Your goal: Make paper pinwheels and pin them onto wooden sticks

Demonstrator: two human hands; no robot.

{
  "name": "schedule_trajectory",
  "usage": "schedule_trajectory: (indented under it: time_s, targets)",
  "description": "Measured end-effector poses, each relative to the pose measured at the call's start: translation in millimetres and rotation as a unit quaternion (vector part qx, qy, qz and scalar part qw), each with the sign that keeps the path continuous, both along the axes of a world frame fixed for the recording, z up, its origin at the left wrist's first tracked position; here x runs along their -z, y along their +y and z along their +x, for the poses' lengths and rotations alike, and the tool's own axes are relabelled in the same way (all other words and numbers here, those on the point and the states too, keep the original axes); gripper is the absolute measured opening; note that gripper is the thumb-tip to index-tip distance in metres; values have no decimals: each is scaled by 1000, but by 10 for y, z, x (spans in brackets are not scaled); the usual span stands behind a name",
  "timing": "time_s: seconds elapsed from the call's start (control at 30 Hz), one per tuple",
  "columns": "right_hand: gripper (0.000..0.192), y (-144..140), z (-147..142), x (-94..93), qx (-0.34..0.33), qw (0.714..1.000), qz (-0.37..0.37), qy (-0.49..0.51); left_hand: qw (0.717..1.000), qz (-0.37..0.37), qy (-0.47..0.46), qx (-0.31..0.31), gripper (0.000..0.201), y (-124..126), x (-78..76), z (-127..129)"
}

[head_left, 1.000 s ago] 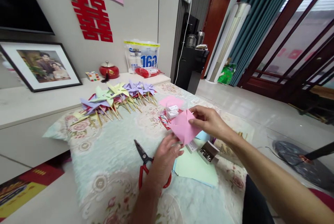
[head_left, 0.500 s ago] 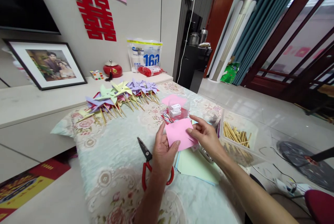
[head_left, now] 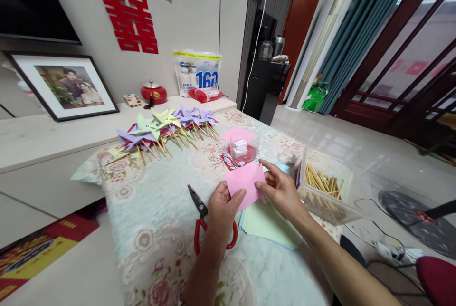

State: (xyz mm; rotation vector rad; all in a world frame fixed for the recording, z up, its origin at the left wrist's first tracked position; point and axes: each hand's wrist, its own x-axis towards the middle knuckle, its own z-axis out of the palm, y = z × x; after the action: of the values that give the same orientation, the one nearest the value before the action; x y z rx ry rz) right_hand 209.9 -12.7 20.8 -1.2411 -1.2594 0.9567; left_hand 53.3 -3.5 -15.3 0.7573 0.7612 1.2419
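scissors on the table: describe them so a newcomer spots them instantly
Start at the table with the flowered cloth and find the left hand holding the pink paper. The scissors lie flat just left of that wrist, on the cloth. Black blades, red handles: the only metal tool there.

bright daylight from right — soft shadows | sharp | edges bowed

Pink paper (head_left: 245,183), red-handled scissors (head_left: 200,223), pale green sheets (head_left: 265,225), a floral mint cloth (head_left: 160,201); far off, purple, green and yellow pinwheels (head_left: 164,128).
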Motion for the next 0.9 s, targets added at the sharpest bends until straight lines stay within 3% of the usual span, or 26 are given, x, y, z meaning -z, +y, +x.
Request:
schedule_trajectory:
  time_s: [0.27, 0.47, 0.6, 0.7, 0.77, 0.9]
  targets:
    - [60, -33, -44, 1, -2, 996, 51, -69, 1000, -28, 0, -9, 40, -31, -56, 8]
    - [60, -37, -60, 33, 21, 993, 79, -90, 998, -21, -51, 23, 40, -25, -1, 6]
    - [36, -116, -76, -29, 102, 946, 202, -232, 997, -24, -68, 10, 36, -26, 13, 5]
    - [20, -179, -117, -70, 61, 900, 270, -336, 997, -9, -79, 18, 35, -30, -3, 3]
    - [21, -195, -148, -65, 33, 884, 278, -375, 996, 2, -83, 30, 33, -33, -7, 1]
    - [23, -184, -178, -19, 38, 875, 266, -403, 996, 23, -77, 46, 30, -37, 11, 1]
